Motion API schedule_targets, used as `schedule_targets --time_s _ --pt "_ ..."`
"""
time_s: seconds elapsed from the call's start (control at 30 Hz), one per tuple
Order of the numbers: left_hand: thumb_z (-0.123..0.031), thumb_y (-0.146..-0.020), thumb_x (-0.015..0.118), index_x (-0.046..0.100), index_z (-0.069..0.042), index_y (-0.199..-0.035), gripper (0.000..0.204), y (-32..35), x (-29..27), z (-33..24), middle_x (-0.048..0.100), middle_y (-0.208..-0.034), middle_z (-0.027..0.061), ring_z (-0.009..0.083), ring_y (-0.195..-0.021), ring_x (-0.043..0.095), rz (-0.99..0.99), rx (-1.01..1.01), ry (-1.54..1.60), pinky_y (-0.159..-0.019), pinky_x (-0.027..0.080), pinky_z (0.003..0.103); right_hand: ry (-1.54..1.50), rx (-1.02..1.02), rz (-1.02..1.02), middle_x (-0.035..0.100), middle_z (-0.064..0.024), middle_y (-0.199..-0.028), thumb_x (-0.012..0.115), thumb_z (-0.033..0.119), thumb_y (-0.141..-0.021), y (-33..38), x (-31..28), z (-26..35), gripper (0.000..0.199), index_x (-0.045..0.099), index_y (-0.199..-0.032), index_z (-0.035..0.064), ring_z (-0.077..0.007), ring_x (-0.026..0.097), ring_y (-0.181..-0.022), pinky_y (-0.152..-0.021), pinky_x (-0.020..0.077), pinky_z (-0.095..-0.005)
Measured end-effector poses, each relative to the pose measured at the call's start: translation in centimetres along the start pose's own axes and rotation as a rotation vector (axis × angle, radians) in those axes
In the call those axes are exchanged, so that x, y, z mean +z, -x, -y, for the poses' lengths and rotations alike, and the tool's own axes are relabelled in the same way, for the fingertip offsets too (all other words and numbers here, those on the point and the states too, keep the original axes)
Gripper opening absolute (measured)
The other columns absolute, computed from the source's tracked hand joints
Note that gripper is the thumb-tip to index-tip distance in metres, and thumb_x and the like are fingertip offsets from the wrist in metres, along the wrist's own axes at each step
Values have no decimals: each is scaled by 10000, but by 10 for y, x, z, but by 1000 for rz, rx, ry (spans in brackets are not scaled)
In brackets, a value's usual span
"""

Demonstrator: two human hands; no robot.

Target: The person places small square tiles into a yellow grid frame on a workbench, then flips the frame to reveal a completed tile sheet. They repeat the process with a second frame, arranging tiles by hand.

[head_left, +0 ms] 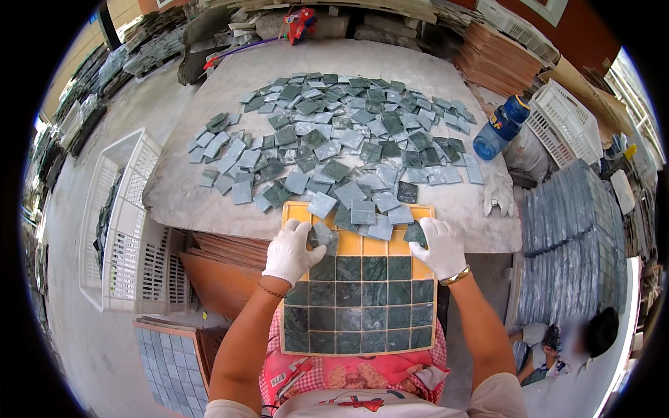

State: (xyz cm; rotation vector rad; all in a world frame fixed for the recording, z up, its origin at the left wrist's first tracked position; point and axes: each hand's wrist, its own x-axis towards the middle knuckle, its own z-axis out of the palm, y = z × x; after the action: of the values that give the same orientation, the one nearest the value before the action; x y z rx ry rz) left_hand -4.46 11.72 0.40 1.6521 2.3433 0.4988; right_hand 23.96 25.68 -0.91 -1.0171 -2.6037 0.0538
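1. So the left hand (pixel 293 252), in a white glove, has its thumb and fingers closed around a grey-green tile (pixel 326 239), over the upper left part of the tray. Can't tell if it's just one tile or a couple.
2. Right hand (pixel 439 249), same kind of glove, is pinching a dark green tile (pixel 415 233) over the tray's upper right part. Gold-coloured band (pixel 456 276) on that wrist, fwiw.
3. The yellow tray (pixel 352 245) sits between the two forearms, its far end at the near edge of the table (pixel 209 216). It's a grid, and the near rows are filled with dark green set tiles (pixel 374 318). Bare yellow shows further up.
4. Big messy heap of loose tiles (pixel 306 136) on the table, greens and pale greys, overlapping all over the place. A few spill onto the far end of the tray.
5. Right side of the table: blue bottle (pixel 500 129) with a dark lid, and crumpled gloves (pixel 498 194) near the edge.
6. Off to the left there's a white crate (pixel 143 230); to the right, tall tile stacks (pixel 564 244) with another person (pixel 568 348) low down beside them.
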Motion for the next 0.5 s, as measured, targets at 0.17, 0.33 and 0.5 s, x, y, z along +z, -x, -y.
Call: schedule_targets --time_s 0.17,0.33,0.5 --pt "-141 -665 732 559 -28 -1100 481 36 -18 47 542 -1033 147 338 -869 588 -14 233 163 -739 503 404 -336 -51 103 601 -139 -1076 705 261 -726 36 -24 -16 471 555 -1104 23 -320 577 -945 -839 473 -402" --pt "-86 -644 750 553 -23 -1112 512 59 -17 54 519 -1072 148 340 -952 565 76 287 186 -793 490 387 -269 -126 123 576 -112 -1100 706 220 -729 53 -29 -15 422 561 -1079 36 -295 566 -964 -828 480 -392" --pt "-87 -665 759 552 -26 -1148 529 57 -20 50 499 -1082 131 326 -907 571 132 261 208 -773 492 398 -303 -50 145 550 -78 -1079 712 185 -708 50 -30 -10 320 615 -987 64 -284 552 -963 -813 485 -391"
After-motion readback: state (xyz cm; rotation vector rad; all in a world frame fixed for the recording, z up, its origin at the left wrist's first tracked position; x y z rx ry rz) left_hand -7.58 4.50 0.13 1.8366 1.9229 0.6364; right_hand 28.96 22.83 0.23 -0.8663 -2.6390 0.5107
